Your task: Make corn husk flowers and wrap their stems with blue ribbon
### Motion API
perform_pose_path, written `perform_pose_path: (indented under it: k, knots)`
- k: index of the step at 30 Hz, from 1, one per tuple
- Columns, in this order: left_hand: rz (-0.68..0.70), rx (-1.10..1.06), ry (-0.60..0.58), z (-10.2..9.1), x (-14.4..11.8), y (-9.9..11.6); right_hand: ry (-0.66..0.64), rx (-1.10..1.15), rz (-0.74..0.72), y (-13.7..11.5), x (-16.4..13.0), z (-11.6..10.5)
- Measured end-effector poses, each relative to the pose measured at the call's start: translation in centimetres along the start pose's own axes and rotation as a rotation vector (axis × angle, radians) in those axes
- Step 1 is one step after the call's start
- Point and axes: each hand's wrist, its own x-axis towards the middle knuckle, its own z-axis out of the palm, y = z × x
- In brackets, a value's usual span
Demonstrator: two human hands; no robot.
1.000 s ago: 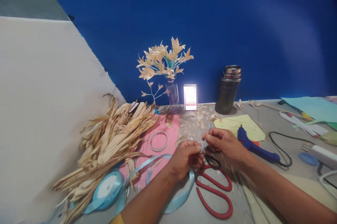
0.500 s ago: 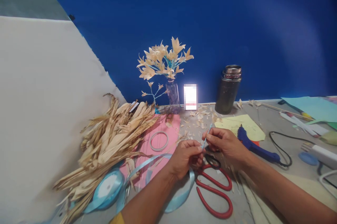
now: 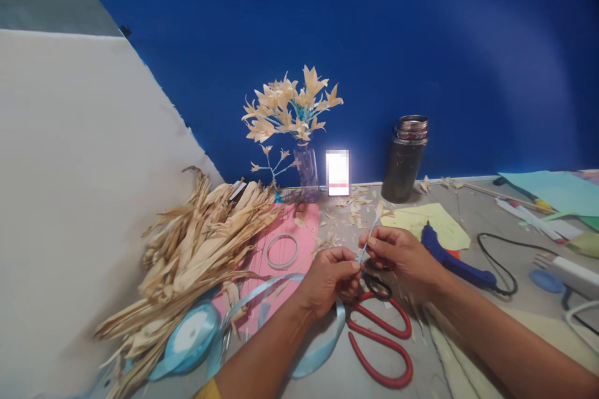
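Note:
A small husk flower on a thin stem wrapped in light blue ribbon stands tilted between my two hands. My right hand pinches the stem a little below the bloom. At the stem's lower end, my left hand is closed on it with thumb and fingers. From below the left hand, a loop of light blue ribbon hangs and trails left to a ribbon spool. Red-handled scissors lie just under the hands, their blades hidden.
Dried corn husks heap at the left beside pink paper with a tape ring. Behind stand a vase of husk flowers and a dark flask. A blue glue gun with its cord lies right, by yellow paper.
Both hands keep nearly the same places and grip. The flower and its stem have shifted very slightly; the rest of the table looks the same.

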Motion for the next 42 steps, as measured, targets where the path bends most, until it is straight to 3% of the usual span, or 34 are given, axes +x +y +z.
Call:
perform_pose_path:
  k: [9,13,15,18,21,25,29,35,38,42]
  knots:
    - [-0.009,-0.035,0.021,0.3,-0.2,0.5,0.001,0.088,0.031,0.1,-0.1,-0.1]
    - [-0.024,-0.049,0.016,0.1,-0.1,0.6,0.036,-0.05,-0.018,-0.2,0.3,-0.2]
    - [-0.012,-0.058,0.021,-0.1,0.1,0.4,0.05,-0.258,-0.056,-1.0,0.4,-0.4]
    - [0.023,-0.064,0.037,-0.3,0.4,0.0,0.029,-0.799,-0.133,-2.5,0.0,-2.0]
    - [0.028,-0.067,0.048,-0.4,0.5,-0.2,0.112,-1.416,-0.114,-3.2,-1.6,-5.5]
    - [0.024,-0.06,0.046,-0.5,0.6,-0.2,0.25,-1.742,0.016,-1.9,-4.2,-11.2]
    - [0.06,0.01,0.073,-0.8,0.7,0.0,0.296,-1.704,0.072,0.2,-5.5,-13.8]
    - [0.115,0.144,0.124,-0.2,1.4,1.1,0.348,-1.568,0.085,0.8,-5.6,-13.1]
    - [0.103,0.225,0.053,1.7,3.6,1.8,0.337,-1.522,0.105,0.5,-5.6,-13.1]
    - [0.01,0.346,0.031,4.7,8.8,2.2,0.337,-1.508,0.11,0.3,-5.7,-13.0]
